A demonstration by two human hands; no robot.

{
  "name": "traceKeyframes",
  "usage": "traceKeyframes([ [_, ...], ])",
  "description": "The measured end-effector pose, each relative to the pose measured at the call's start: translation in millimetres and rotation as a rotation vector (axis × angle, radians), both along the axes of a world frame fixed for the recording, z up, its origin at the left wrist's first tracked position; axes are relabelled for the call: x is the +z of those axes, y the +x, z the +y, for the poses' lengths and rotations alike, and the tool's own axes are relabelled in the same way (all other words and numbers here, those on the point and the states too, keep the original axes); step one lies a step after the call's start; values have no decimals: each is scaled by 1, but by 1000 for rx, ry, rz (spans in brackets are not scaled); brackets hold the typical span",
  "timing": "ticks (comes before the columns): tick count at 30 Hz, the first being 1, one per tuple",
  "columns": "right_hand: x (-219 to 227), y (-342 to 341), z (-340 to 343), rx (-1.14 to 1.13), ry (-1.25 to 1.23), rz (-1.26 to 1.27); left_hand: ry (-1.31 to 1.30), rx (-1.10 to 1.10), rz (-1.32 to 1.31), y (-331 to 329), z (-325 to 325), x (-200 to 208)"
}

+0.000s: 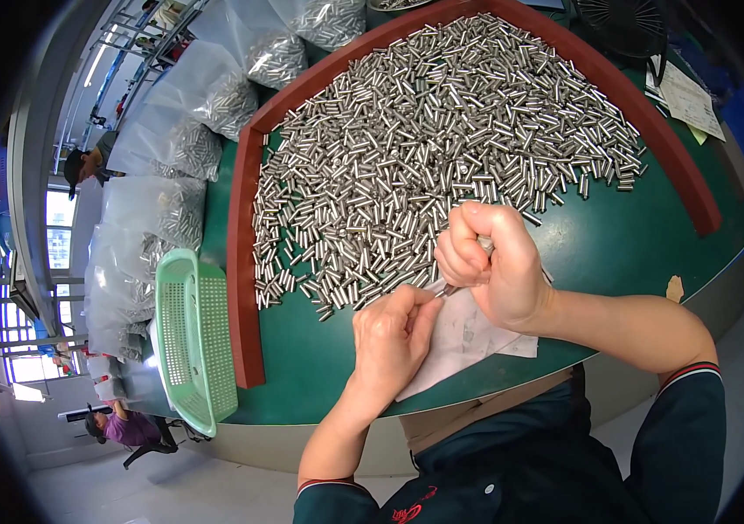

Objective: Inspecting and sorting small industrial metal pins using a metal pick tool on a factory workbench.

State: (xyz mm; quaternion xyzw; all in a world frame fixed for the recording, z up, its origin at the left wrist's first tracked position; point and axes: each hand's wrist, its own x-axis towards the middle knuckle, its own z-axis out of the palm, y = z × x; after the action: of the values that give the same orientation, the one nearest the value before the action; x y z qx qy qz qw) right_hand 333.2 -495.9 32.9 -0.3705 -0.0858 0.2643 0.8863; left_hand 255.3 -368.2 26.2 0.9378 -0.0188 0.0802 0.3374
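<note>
My left hand (389, 336) is closed in a pinch near the table's front edge, with a small metal pin (446, 291) at its fingertips. Just to the right and slightly farther off, my right hand (503, 266) is curled into a fist close to that pin. Something pale shows between its fingers, too hidden to name. Beneath both hands lies a whitish cloth or paper sheet (459, 341), partly covered by them. Beyond them spreads a big heap of short, shiny metal pins (450, 122) on the green tabletop (590, 253).
A dark red raised border (245, 262) surrounds the heap at left, back and right. Left of it stands a pale green perforated basket (219, 341), beside clear bags of pins (184, 210). A black fan (621, 26) and papers (691, 100) are at the back right.
</note>
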Motion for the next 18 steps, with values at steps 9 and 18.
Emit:
traceKeyframes([
  [9, -3, -5, 4, -49, -70, -106, -26, -2, 13, 3, 0, 0],
  [18, 1, -8, 5, -76, -129, -211, -37, -32, -10, 4, 0, 3],
])
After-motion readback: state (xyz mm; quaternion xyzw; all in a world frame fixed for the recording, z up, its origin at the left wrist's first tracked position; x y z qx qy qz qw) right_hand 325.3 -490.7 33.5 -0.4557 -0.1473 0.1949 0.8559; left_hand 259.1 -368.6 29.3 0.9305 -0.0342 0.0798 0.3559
